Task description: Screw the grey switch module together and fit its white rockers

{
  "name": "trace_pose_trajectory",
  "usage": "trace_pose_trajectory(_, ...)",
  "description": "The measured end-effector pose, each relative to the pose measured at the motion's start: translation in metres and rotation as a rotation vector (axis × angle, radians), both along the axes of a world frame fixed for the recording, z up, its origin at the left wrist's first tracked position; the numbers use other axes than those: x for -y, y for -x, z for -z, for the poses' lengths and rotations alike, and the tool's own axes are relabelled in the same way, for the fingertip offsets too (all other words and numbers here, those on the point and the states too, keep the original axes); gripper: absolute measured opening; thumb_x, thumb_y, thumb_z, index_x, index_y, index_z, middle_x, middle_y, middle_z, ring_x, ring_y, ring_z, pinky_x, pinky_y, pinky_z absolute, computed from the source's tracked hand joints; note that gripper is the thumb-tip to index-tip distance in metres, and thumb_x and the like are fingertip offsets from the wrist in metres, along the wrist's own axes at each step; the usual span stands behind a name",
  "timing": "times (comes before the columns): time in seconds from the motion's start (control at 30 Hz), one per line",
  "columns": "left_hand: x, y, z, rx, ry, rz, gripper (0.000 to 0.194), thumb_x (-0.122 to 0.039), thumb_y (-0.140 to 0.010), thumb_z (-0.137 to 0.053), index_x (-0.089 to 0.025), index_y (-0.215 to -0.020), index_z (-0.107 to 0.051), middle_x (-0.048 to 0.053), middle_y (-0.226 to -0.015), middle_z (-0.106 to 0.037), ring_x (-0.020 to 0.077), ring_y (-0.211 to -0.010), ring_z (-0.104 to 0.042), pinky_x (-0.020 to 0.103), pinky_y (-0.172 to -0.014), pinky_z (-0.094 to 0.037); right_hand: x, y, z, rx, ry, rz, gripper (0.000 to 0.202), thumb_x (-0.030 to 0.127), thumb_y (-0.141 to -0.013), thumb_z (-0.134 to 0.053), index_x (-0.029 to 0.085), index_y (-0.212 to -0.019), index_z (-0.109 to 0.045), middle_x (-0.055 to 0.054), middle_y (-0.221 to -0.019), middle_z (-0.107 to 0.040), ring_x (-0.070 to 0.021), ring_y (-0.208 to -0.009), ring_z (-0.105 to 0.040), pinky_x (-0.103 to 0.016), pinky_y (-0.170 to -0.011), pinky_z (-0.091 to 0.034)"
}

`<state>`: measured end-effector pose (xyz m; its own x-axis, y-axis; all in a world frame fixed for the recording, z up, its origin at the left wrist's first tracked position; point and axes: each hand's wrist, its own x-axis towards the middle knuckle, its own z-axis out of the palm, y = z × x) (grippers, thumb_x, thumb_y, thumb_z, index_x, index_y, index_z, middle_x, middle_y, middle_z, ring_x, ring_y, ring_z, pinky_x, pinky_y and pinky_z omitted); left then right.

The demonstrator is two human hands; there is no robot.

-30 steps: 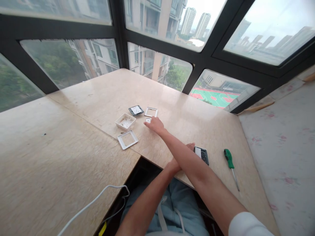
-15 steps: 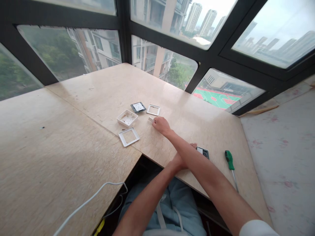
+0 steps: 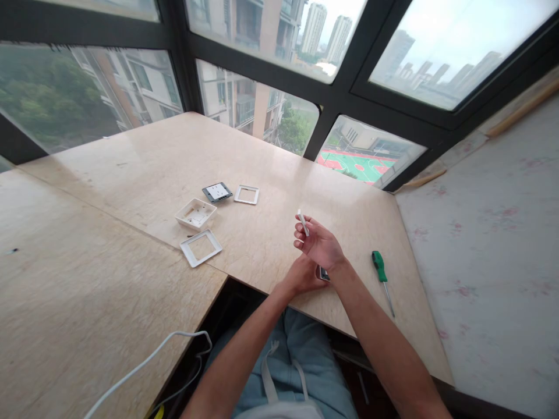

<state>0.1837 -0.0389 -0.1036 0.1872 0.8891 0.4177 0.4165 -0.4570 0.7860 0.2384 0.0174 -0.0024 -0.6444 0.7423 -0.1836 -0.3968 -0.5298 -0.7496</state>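
My right hand (image 3: 324, 243) is raised above the table and pinches a small flat white plastic piece (image 3: 303, 223), its palm turned partly toward me. Behind and below that wrist, my left hand (image 3: 302, 276) is closed around a dark grey-framed switch module (image 3: 324, 273); most of the module is hidden by the hands. To the left lie a white socket module with a grey frame (image 3: 217, 192), a small white frame (image 3: 247, 195), an open white mounting box (image 3: 196, 214) and a larger white frame (image 3: 201, 248).
A green-handled screwdriver (image 3: 379, 266) lies right of my right forearm. A white cable (image 3: 144, 365) runs over the table's near left edge. Windows with dark frames (image 3: 257, 75) border the far side, and a papered wall (image 3: 484, 273) the right.
My right hand has lifted from the table near the small frame and come back right with the white piece, now over my left hand. The view has turned to the right.
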Motion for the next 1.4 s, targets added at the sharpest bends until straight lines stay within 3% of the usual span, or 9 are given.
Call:
trace_pose_trajectory(0.1,0.001,0.000,0.000,0.016,0.025,-0.010,0.053,-0.026,-0.071,-0.075,-0.010,-0.119,-0.060,0.012,-0.111,-0.067,0.0308,-0.099,-0.067,0.039,-0.084,-0.059,0.013,-0.024,0.000,-0.026,0.056,0.036,0.033,0.022,-0.078,-0.079,0.017,-0.106,-0.063,0.002,-0.082,-0.057,-0.0061,-0.065,-0.052,-0.017,-0.054,-0.043)
trace_pose_trajectory(0.23,-0.001,0.002,0.003,0.037,0.014,0.030,0.044,-0.025,-0.068,-0.079,-0.015,-0.108,-0.064,0.011,-0.111,-0.067,0.0296,-0.107,-0.065,0.042,-0.093,-0.057,0.030,-0.049,0.004,-0.107,0.083,0.085,0.038,0.021,-0.075,-0.081,0.016,-0.109,-0.064,0.002,-0.081,-0.054,-0.0046,-0.062,-0.047,-0.014,-0.050,-0.040)
trace_pose_trajectory(0.37,-0.001,0.006,0.008,0.042,0.006,0.032,0.077,-0.032,-0.071,-0.081,-0.017,-0.139,-0.047,0.016,-0.136,-0.058,0.0324,-0.126,-0.057,0.052,-0.108,-0.047,0.041,-0.079,0.006,-0.114,0.076,0.199,0.038,0.016,-0.074,-0.080,0.013,-0.109,-0.066,0.005,-0.072,-0.048,-0.0034,-0.054,-0.039,-0.013,-0.045,-0.036)
trace_pose_trajectory(0.47,0.001,0.010,0.012,0.009,-0.002,0.001,0.097,-0.036,-0.071,-0.083,-0.018,-0.152,-0.032,0.020,-0.145,-0.050,0.0358,-0.135,-0.050,0.057,-0.111,-0.042,0.047,-0.103,0.010,-0.084,0.132,0.283,0.023,0.027,-0.079,-0.080,0.013,-0.088,-0.063,0.005,-0.068,-0.046,-0.0036,-0.051,-0.038,-0.015,-0.042,-0.034)
trace_pose_trajectory(0.53,0.002,0.012,0.013,0.012,-0.022,-0.006,0.099,-0.038,-0.073,-0.082,-0.019,-0.154,-0.029,0.020,-0.147,-0.048,0.0362,-0.137,-0.048,0.057,-0.112,-0.041,0.050,-0.117,0.015,-0.040,0.151,0.339,0.029,0.035,-0.080,-0.079,0.015,-0.077,-0.059,0.004,-0.066,-0.048,-0.0045,-0.049,-0.039,-0.016,-0.042,-0.034)
trace_pose_trajectory(0.67,0.003,0.014,0.012,0.075,-0.046,0.003,0.100,-0.043,-0.075,-0.083,-0.023,-0.155,-0.028,0.019,-0.147,-0.046,0.0341,-0.138,-0.047,0.055,-0.114,-0.040,0.058,-0.136,0.027,0.084,0.148,0.477,0.031,0.042,-0.079,-0.077,0.014,-0.082,-0.064,0.000,-0.066,-0.056,-0.0068,-0.049,-0.044,-0.018,-0.043,-0.035)
trace_pose_trajectory(0.87,0.004,0.014,0.008,0.234,-0.059,0.043,0.100,-0.041,-0.077,-0.083,-0.027,-0.158,-0.026,0.018,-0.148,-0.046,0.0314,-0.138,-0.047,0.052,-0.113,-0.042,0.066,-0.150,0.036,0.122,0.157,0.575,0.043,0.037,-0.077,-0.067,0.013,-0.112,-0.069,-0.006,-0.079,-0.066,-0.0111,-0.056,-0.053,-0.020,-0.046,-0.037)
trace_pose_trajectory(1.1,0.007,0.014,0.004,0.245,-0.057,0.057,0.096,-0.036,-0.080,-0.081,-0.027,-0.158,-0.026,0.019,-0.150,-0.042,0.0315,-0.139,-0.045,0.047,-0.104,-0.051,0.067,-0.157,0.044,0.095,0.156,0.541,0.039,0.049,-0.087,-0.060,0.018,-0.109,-0.070,-0.010,-0.096,-0.071,-0.0151,-0.067,-0.057,-0.025,-0.052,-0.041)
trace_pose_trajectory(1.4,0.010,0.014,-0.004,0.109,-0.170,-0.004,0.091,-0.035,-0.080,-0.080,-0.026,-0.156,-0.031,0.018,-0.148,-0.047,0.0310,-0.140,-0.044,0.052,-0.110,-0.045,0.065,-0.165,0.054,-0.005,0.221,0.515,0.028,0.034,-0.086,-0.061,0.020,-0.108,-0.071,-0.009,-0.106,-0.070,-0.0146,-0.076,-0.059,-0.026,-0.060,-0.046)
